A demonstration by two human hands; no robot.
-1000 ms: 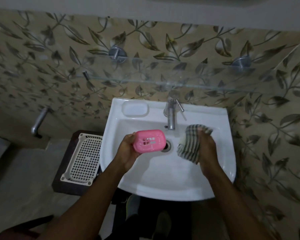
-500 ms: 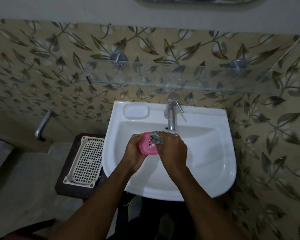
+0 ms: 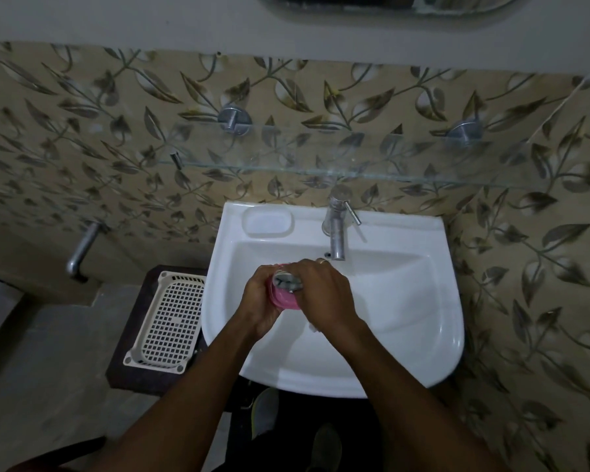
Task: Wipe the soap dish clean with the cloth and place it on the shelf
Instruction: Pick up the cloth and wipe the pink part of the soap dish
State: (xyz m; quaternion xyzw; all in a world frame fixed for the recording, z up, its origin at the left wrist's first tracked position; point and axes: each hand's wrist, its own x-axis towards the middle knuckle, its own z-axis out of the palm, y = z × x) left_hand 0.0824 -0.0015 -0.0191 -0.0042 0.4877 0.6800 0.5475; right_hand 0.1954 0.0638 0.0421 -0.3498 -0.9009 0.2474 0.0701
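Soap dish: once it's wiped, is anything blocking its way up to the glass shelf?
Nothing visible blocks it. The soap dish is held over the sink; the shelf above looks bare. The tap stands just right of a straight lift.

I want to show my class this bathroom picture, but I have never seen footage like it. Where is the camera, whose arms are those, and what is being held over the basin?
There is no machine here. The picture comes from a wide-angle camera worn on a person's head, looking down, so the two arms reaching in from the bottom are that person's own.

The left hand holds a pink soap dish over the white sink. The right hand presses a checked cloth against the dish; most of the cloth is hidden in its grip.

Behind the hands stands a metal tap. Above it, a glass shelf is fixed to the leaf-patterned wall, with nothing visibly on it. Left of the sink, a white plastic basket rests on a dark stand.
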